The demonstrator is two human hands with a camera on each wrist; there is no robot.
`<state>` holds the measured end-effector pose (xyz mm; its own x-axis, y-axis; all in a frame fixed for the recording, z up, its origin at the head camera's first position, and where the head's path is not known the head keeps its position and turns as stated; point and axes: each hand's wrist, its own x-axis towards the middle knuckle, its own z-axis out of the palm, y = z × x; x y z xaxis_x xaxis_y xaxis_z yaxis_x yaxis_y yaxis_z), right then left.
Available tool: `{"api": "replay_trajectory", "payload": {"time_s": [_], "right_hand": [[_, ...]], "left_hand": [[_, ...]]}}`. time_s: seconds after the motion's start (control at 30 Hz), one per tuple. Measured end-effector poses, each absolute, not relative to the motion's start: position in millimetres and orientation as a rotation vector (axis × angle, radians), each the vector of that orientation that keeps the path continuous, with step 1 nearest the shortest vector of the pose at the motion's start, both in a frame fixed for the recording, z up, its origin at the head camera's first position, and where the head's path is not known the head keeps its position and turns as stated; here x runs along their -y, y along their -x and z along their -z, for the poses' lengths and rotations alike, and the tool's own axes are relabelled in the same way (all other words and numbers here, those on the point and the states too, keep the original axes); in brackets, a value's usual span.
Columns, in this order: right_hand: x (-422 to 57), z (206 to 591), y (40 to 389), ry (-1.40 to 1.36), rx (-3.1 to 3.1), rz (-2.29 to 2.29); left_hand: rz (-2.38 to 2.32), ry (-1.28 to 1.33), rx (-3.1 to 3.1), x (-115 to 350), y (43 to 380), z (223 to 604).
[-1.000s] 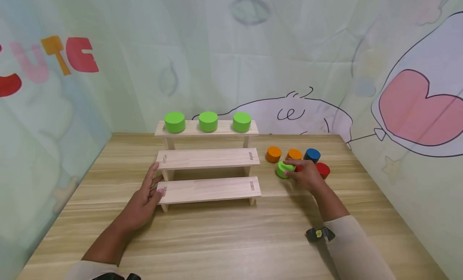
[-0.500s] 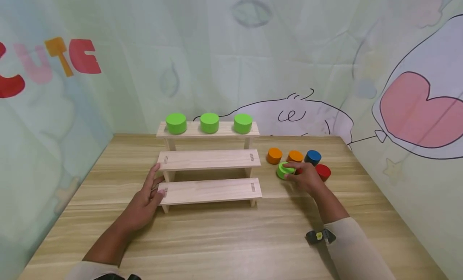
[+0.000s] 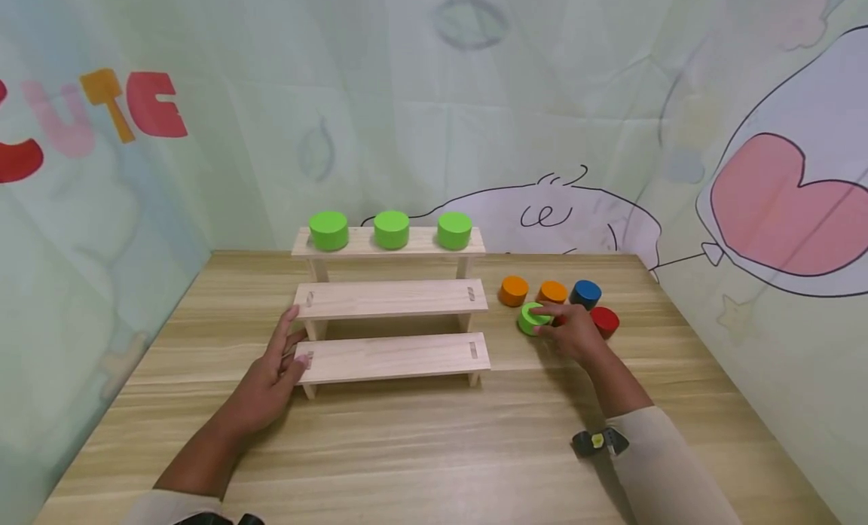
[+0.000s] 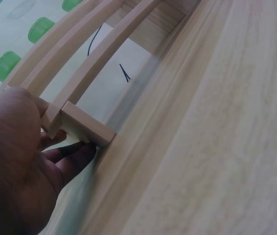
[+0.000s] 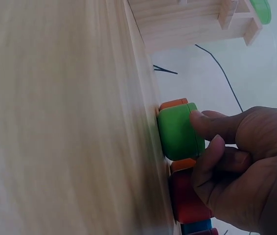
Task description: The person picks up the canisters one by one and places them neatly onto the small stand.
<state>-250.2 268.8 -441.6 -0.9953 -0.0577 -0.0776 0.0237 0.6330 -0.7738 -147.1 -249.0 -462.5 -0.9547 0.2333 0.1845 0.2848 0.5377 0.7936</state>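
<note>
Green block sits on the surface at three o'clock from the wooden stand, clamped between thumb and finger in the grip of your right hand. Your left hand holds the stand's nine o'clock end. Two orange blocks sit near the green one, at eleven and one o'clock.

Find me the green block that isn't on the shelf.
In the head view, the green block is right of the wooden shelf, just in front of the orange blocks, pinched by the right hand.
</note>
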Motion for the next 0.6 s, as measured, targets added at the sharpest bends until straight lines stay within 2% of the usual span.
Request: {"api": "replay_trajectory", "payload": {"time_s": [0.6], "right_hand": [[-266.1, 443.6, 249.9, 0.012, -2.783, 1.344]], "left_hand": [[1.397, 0.457, 2.715, 248.4, 146.2, 461.4]]}}
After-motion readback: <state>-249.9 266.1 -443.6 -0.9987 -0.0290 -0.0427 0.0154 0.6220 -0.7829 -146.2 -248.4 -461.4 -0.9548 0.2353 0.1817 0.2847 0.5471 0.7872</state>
